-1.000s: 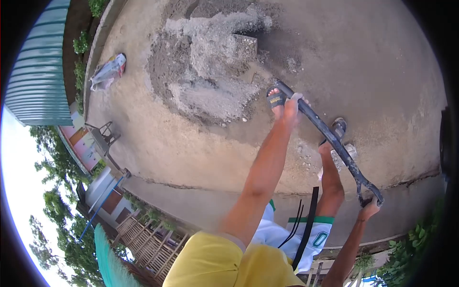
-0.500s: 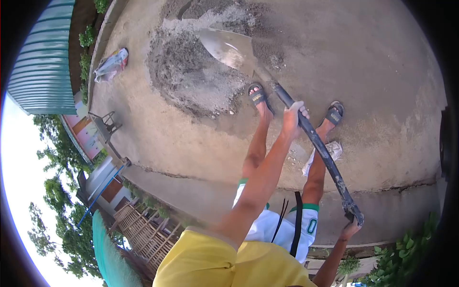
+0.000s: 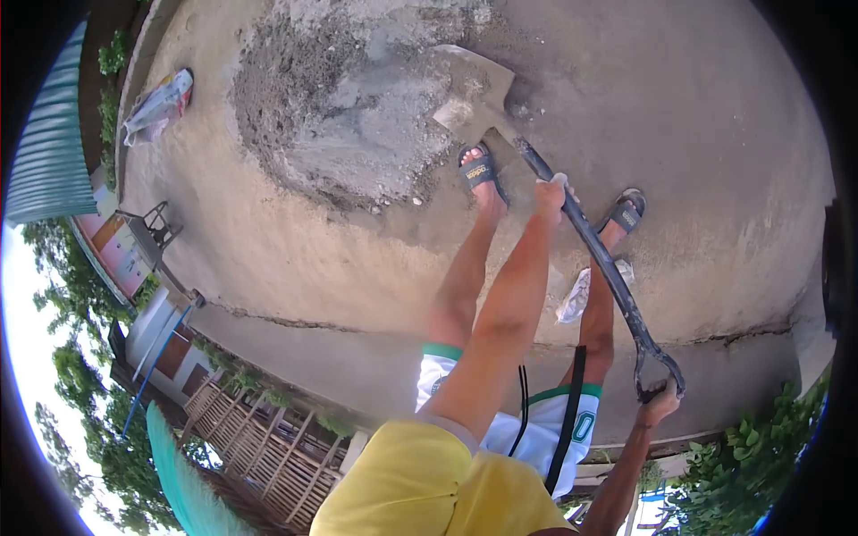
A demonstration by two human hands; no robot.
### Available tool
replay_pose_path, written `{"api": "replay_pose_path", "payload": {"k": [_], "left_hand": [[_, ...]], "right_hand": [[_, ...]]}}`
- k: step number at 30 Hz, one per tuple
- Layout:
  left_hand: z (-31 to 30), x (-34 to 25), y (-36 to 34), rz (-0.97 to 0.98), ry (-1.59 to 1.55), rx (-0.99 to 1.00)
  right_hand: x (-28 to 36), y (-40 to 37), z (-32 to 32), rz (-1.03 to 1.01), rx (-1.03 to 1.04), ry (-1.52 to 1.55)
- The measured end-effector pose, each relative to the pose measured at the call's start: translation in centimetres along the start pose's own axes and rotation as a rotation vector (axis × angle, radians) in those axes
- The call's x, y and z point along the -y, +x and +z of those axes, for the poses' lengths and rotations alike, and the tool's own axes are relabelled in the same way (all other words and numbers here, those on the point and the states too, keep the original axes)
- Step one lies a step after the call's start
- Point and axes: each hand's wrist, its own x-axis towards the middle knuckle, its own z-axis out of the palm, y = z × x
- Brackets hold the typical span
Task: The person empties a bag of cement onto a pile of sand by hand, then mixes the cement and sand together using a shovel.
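Observation:
Both my hands are on a shovel (image 3: 608, 259) with a dark, scuffed shaft. Partway down the shaft, my left hand (image 3: 554, 195) is wrapped round it, its fingers dusted grey. My right hand (image 3: 660, 406) grips the D-shaped handle at the upper end. The metal blade (image 3: 487, 82) lies over the right edge of a grey heap of sand and powder (image 3: 340, 116). It is turned on its side, with a pale grey patch near one corner. My sandalled left foot (image 3: 483, 174) stands close to the blade, the right foot (image 3: 626, 213) beyond the shaft.
A crumpled white wrapper (image 3: 575, 295) lies by my right leg. A plastic sack (image 3: 159, 107) rests on the concrete (image 3: 697, 125) at the left, with a metal-framed chair (image 3: 159, 223) below it. A bamboo fence (image 3: 259, 451) and plants (image 3: 751, 456) border the ground.
The shovel blade has rolled over, its shiny inner face turning away, and sits slightly farther right against the heap. The handle loop now shows broadside. My view has shifted; both hands keep their grip.

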Motion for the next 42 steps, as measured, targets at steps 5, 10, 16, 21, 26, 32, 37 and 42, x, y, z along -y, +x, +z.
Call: {"api": "replay_pose_path", "payload": {"k": [5,10,16,21,26,32,37,42], "left_hand": [[-1.4,-8.9,-7.1,-0.034,-0.100,0.008],[-0.2,-15.6,-19.6,-0.028,-0.561,0.156],[-4.7,-25.0,-20.6,0.282,-0.892,0.479],[5.5,-24.5,-20.0,0.327,-0.668,0.064],[21.4,-9.2,-13.1,0.072,-0.200,-0.030],[37.3,10.5,-11.7,-0.197,-0.059,0.152],[35.6,6.1,-4.7,-0.343,-0.113,0.145],[19.5,-11.5,10.2,-0.038,-0.263,0.080]], "right_hand": [[3.8,-3.3,-0.2,-0.075,0.131,0.027],[5.9,-1.5,-6.7,-0.357,0.481,-0.257],[11.6,-5.7,2.1,-0.999,0.629,-0.426],[15.4,2.8,2.3,-0.791,0.745,-0.298],[15.6,12.6,-7.3,-0.050,0.378,0.077],[15.1,20.6,-24.3,0.099,-0.049,0.164],[18.8,18.7,-14.8,0.032,-0.244,0.083],[22.4,12.1,11.2,-0.193,0.082,0.006]]}}
